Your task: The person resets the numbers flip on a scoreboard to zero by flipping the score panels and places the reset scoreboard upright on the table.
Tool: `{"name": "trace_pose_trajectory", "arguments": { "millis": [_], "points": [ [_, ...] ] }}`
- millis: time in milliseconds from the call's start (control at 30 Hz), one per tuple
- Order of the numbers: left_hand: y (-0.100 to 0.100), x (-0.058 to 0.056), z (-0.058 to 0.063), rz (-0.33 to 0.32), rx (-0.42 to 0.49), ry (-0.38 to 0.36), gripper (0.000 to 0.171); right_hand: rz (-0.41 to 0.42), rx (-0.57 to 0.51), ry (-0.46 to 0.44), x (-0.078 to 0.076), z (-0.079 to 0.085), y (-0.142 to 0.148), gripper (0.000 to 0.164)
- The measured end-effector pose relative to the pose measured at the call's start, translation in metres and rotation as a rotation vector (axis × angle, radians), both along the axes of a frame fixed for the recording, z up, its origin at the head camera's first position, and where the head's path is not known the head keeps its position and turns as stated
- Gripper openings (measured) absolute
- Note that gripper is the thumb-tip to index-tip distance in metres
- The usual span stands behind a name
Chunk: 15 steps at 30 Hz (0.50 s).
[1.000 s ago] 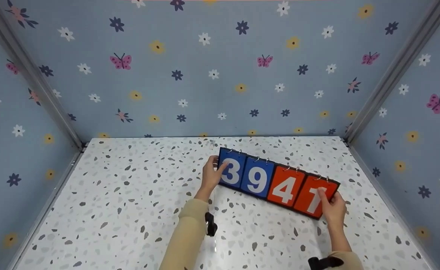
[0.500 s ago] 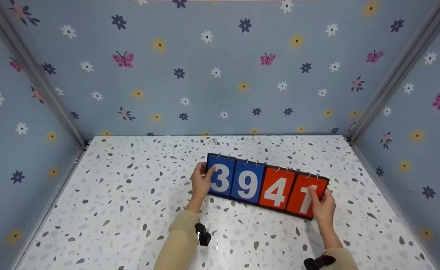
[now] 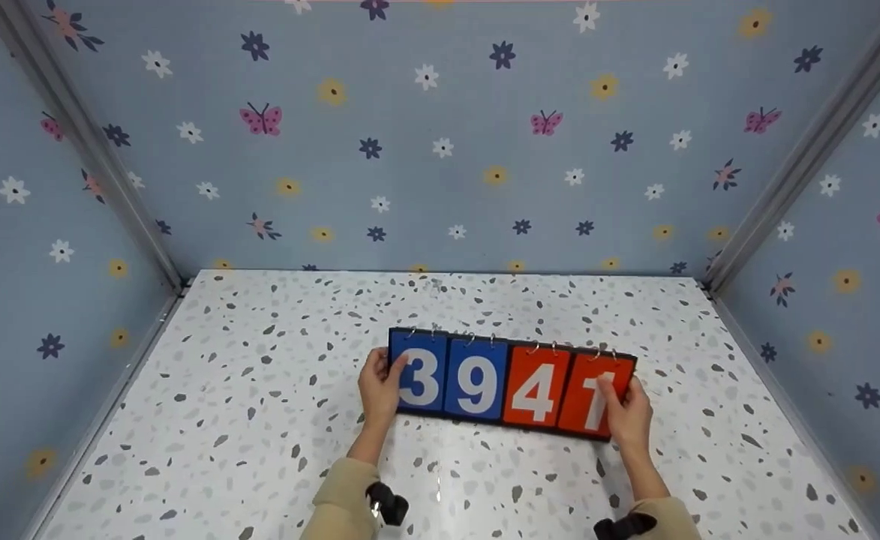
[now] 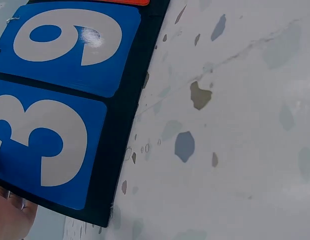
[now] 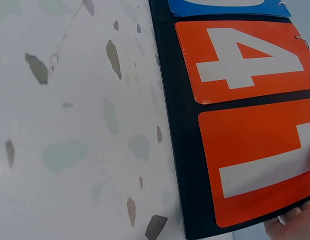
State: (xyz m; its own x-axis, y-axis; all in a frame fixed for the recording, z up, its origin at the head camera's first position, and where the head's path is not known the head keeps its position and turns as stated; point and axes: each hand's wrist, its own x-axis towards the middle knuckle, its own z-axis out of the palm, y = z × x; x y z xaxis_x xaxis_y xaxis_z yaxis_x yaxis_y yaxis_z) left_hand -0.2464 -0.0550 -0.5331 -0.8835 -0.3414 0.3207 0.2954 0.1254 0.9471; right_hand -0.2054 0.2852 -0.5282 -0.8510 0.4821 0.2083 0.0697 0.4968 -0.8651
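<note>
A flip scoreboard (image 3: 506, 384) with a black backing is held between both hands, its cards reading 3 and 9 on blue, 4 and 1 on red. My left hand (image 3: 381, 386) grips its left end, thumb on the front of the blue 3 card (image 4: 42, 142) and fingers behind. At the right end my right hand (image 3: 629, 416) grips it likewise, thumb over the red 1 card (image 5: 260, 165). Metal rings run along the top edge. In the head view the board tilts slightly, right end lower. Fingers behind the board are mostly hidden.
A white speckled tabletop (image 3: 259, 435) lies under the board. Blue flowered panels (image 3: 440, 135) stand behind and at both sides, with grey metal posts (image 3: 807, 142) at the corners. Each wrist wears a black camera strap (image 3: 387, 502).
Both hands have moved the scoreboard left and nearer to me in the head view. Its slant has lessened, the left end coming down. The grip is the same.
</note>
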Motion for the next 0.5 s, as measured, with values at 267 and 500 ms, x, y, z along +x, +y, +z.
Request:
{"name": "trace_pose_trajectory", "arguments": {
  "millis": [267,500],
  "points": [
    [-0.013,0.034,0.022,0.026,-0.007,-0.007,0.017,0.044,-0.026,0.044,0.002,-0.001,-0.013,0.022],
    [-0.025,0.05,0.023,0.055,-0.004,-0.052,0.014,0.061,-0.041,0.024,0.011,-0.001,-0.025,0.024]
  ]
}}
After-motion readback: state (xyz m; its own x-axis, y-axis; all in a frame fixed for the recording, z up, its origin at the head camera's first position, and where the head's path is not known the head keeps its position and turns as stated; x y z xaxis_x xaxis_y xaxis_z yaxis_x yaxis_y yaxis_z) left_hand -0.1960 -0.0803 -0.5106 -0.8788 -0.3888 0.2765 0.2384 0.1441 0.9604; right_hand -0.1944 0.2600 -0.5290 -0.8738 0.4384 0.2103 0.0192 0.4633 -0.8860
